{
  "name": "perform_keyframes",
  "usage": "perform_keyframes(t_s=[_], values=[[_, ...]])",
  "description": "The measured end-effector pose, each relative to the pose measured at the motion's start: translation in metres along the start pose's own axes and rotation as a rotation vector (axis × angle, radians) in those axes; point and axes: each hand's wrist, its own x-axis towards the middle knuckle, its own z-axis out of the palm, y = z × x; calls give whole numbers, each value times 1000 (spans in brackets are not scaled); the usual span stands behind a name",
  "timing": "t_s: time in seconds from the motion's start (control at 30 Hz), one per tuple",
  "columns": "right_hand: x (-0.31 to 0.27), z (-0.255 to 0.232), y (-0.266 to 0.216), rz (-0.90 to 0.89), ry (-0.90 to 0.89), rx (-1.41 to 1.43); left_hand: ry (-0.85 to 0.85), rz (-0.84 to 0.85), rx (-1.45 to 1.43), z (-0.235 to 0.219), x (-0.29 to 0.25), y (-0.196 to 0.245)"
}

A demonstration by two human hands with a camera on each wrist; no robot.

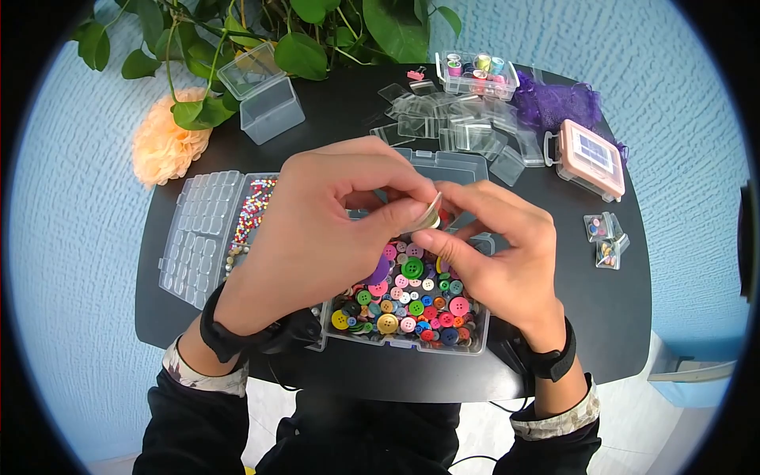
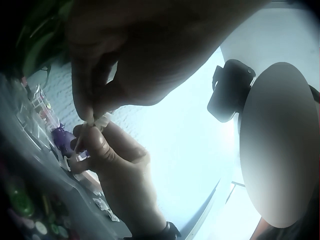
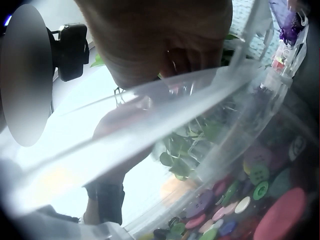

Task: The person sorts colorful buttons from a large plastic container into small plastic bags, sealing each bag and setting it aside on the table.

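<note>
Over the button box, my left hand (image 1: 317, 222) pinches a small clear plastic bag (image 1: 430, 215) between thumb and forefinger. My right hand (image 1: 511, 245) meets it from the other side, thumb and fingertips gripping the bag's edge. A little red shows between the fingers; what the bag contains is mostly hidden. In the left wrist view, the fingertips of both hands come together at the bag. Below them lies the clear plastic box (image 1: 404, 343) of mixed buttons (image 1: 412, 268), its lid folded back. Its clear wall covers much of the right wrist view.
Left of the buttons sits an opened bead case (image 1: 198, 237). Behind are an open clear container (image 1: 273, 111), a pile of small clear bags (image 1: 451, 119), a thread-spool box (image 1: 479, 83) and purple mesh (image 1: 558, 103). A pink case (image 1: 590, 158) and filled bags (image 1: 606, 241) lie right.
</note>
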Motion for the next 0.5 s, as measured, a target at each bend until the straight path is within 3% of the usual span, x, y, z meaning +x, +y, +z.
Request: perform_keyframes(t_s=[0.23, 0.3, 0.5], values=[[1, -1, -3, 74, -1, 42, -29, -10, -77, -6, -4, -1], [0, -1, -4, 81, 1, 44, -110, 136, 110, -9, -4, -2], [-1, -1, 0, 98, 4, 56, -123, 170, 172, -5, -4, -5]])
